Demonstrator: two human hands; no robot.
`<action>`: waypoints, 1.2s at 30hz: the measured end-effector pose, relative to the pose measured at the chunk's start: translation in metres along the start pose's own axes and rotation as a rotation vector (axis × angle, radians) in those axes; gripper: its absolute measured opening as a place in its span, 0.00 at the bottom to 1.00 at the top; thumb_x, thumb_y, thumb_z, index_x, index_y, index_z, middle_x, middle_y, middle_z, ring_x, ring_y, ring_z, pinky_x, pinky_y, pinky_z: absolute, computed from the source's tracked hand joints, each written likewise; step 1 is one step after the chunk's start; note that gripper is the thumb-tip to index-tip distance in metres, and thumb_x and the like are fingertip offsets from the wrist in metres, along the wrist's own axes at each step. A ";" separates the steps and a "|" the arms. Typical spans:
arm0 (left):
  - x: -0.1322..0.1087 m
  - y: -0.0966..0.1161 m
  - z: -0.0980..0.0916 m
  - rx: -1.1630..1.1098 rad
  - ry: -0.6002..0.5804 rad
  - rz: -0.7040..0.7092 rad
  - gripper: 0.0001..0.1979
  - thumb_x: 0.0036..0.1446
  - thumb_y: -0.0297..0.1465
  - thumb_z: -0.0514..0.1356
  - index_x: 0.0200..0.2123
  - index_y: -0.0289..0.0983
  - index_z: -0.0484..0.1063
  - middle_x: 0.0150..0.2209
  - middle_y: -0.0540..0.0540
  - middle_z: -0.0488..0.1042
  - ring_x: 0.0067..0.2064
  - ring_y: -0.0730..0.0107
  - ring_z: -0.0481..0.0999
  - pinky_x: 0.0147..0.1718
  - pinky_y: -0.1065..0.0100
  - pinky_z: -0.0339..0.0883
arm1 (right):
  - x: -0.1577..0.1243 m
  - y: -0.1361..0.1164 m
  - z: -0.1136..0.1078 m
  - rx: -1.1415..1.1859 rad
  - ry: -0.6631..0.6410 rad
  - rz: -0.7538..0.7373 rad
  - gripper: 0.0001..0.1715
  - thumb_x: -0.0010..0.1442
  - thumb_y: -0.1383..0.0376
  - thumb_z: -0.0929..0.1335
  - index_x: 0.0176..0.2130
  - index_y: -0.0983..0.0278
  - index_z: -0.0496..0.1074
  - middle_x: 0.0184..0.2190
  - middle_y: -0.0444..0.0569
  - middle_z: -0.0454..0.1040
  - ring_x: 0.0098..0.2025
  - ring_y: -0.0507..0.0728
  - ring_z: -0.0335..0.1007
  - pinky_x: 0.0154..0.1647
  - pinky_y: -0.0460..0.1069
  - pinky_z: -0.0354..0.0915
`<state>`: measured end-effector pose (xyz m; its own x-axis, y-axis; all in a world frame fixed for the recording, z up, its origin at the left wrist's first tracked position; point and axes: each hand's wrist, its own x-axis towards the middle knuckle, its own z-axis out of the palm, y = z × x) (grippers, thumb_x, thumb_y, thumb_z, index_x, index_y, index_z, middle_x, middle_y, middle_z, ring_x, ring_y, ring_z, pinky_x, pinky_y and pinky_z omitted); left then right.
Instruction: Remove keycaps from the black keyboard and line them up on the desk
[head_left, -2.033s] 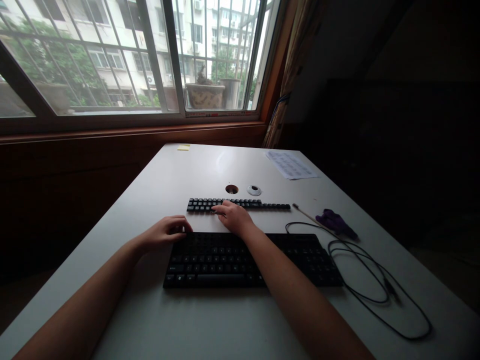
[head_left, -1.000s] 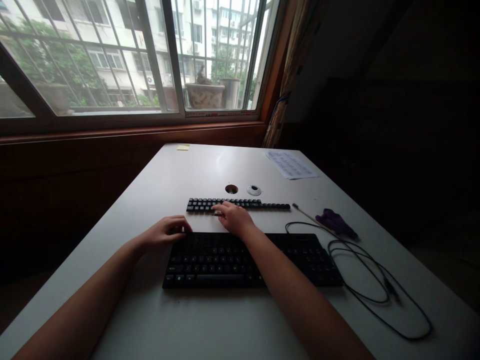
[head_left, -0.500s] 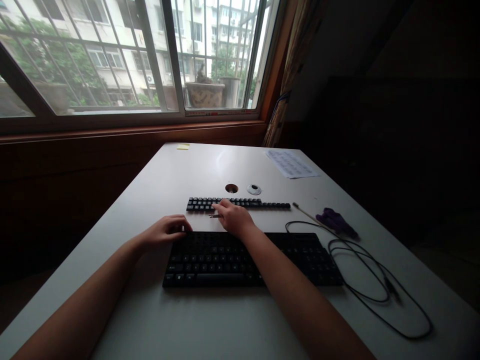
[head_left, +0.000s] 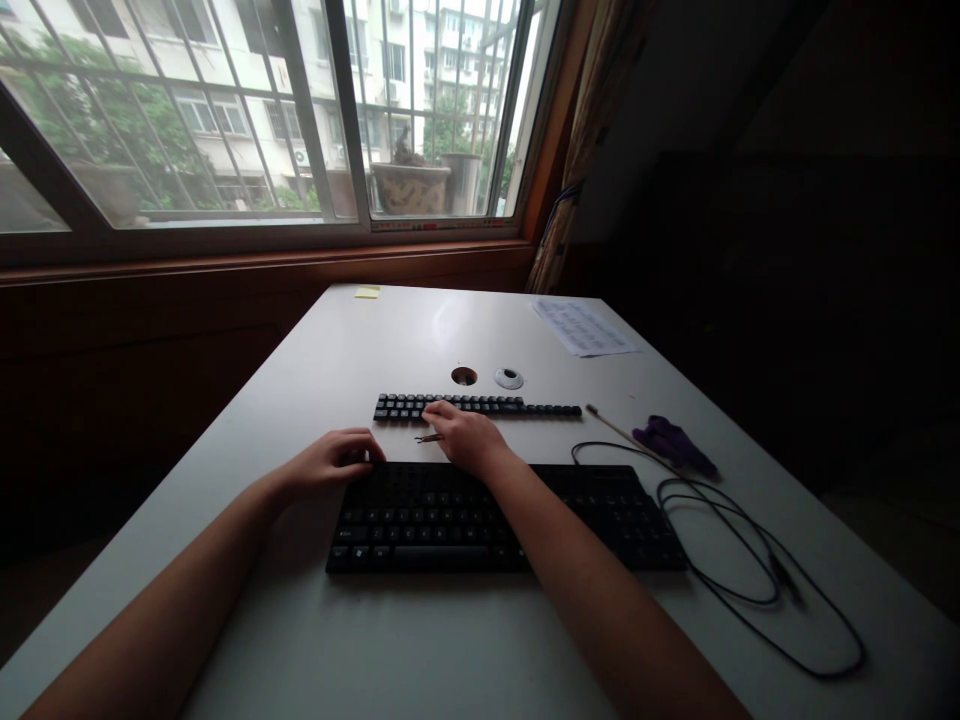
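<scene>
A black keyboard lies flat before me, its upper left rows bare of keycaps. My left hand holds the keyboard's far left corner with curled fingers and thumb. Beyond the keyboard, loose black keycaps stand lined up in several rows. My right hand reaches over the keyboard, its index finger and thumb at the front row of keycaps; whether a keycap sits between them is hidden. From under that hand sticks a thin metal keycap puller with a forked tip, its other end covered by the palm.
A black cable loops on the white table to the right, near a purple cloth. Farther back are a cable hole, its round cover, printed paper and yellow sticky notes.
The right hand has shifted very slightly to the left, and the tip of the keycap puller has dipped a little toward me. My left hand stays at the keyboard's corner.
</scene>
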<state>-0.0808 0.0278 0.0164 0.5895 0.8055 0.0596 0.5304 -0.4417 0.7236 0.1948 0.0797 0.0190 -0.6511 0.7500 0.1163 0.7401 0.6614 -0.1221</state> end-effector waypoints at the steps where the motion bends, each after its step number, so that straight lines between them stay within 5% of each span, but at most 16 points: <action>1: 0.000 0.000 0.000 0.001 0.000 0.002 0.15 0.63 0.40 0.58 0.43 0.35 0.76 0.38 0.43 0.74 0.37 0.66 0.72 0.36 0.69 0.67 | 0.000 0.000 0.000 0.000 -0.002 0.001 0.27 0.66 0.65 0.60 0.62 0.56 0.65 0.65 0.47 0.62 0.51 0.58 0.74 0.52 0.52 0.69; 36: 0.000 -0.001 0.001 0.011 -0.004 0.001 0.13 0.64 0.38 0.58 0.43 0.35 0.76 0.39 0.44 0.74 0.37 0.66 0.72 0.36 0.69 0.66 | -0.001 0.002 0.002 0.003 0.033 -0.012 0.28 0.64 0.66 0.62 0.62 0.58 0.65 0.64 0.47 0.63 0.51 0.59 0.73 0.51 0.52 0.70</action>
<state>-0.0813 0.0282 0.0150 0.5925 0.8035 0.0580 0.5364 -0.4473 0.7157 0.1966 0.0808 0.0162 -0.6543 0.7412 0.1502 0.7315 0.6706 -0.1234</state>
